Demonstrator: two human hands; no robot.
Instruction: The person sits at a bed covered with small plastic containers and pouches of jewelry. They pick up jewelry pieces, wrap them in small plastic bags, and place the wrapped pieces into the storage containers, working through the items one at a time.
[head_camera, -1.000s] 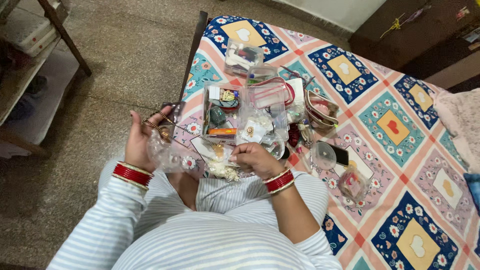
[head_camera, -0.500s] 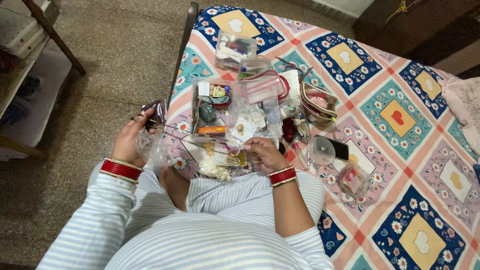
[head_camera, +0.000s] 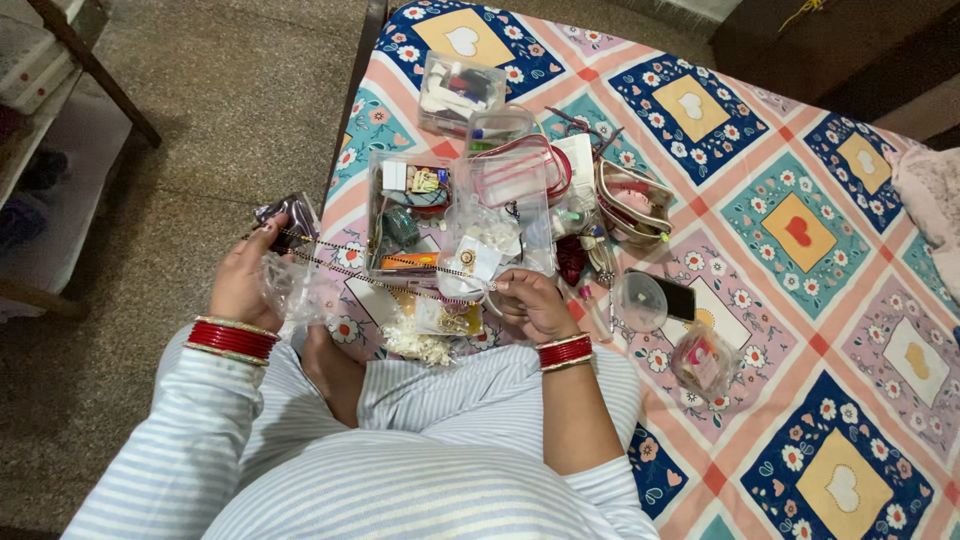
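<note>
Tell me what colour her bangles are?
Red bangles with gold edges, clearest in the head view.

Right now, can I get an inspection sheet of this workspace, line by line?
Surface: patchwork bedsheet with hearts and flowers.
Job's things: gold chain stretched taut between both hands; clear plastic pouch at the left hand.
Clutter: clear compartment box, small clear box, zip pouch, round lid, white beads.
Grippers: left hand and right hand each pinch a chain end.
Cables: nothing seen.
Surroundings: speckled floor, wooden shelf leg.
</note>
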